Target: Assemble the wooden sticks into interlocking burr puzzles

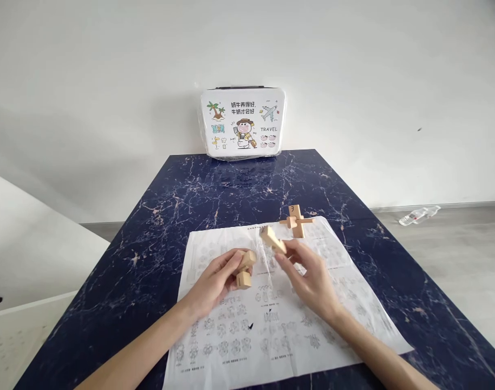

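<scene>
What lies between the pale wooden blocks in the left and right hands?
In the head view, only white printed paper shows between the wooden blocks in the left hand and the wooden block in the right hand.

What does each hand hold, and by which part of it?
Left hand: wooden puzzle part, by its left side. Right hand: notched wooden piece, by its lower end.

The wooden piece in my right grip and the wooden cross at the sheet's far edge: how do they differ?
The held piece is up in your right grip; the wooden cross sits unheld. The held piece is a single bar, while the wooden cross is several pieces joined, with parts jutting sideways. Both are pale wood bearing a dark mark.
</scene>
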`<move>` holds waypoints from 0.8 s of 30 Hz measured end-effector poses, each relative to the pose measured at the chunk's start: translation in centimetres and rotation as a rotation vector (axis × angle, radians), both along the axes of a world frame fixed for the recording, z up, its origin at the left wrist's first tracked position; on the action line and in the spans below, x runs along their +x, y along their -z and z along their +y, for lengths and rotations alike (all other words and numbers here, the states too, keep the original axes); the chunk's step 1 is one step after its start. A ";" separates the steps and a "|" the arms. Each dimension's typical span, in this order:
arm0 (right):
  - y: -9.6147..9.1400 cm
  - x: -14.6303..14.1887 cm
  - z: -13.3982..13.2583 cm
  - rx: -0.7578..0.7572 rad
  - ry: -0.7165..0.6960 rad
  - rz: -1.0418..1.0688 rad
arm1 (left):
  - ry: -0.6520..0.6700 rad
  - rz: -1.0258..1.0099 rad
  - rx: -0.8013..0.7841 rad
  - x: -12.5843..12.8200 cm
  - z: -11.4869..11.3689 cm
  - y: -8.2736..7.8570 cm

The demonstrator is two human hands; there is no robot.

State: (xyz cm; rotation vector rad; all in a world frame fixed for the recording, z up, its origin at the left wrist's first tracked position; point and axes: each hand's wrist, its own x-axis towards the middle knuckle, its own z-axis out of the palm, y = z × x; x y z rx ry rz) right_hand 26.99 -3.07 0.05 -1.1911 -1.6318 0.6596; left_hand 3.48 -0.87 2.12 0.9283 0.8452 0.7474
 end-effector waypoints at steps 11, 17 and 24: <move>1.0 -0.6 -0.1 0.061 0.023 -0.302 | -0.043 -0.064 0.108 0.0 0.0 0.2; 0.1 -0.5 -0.4 0.098 -0.199 -0.243 | 0.071 -0.048 0.159 0.1 -0.4 -0.1; -0.3 -0.9 -0.5 0.124 -0.191 -0.217 | 0.192 -0.238 0.058 -0.6 0.0 -0.2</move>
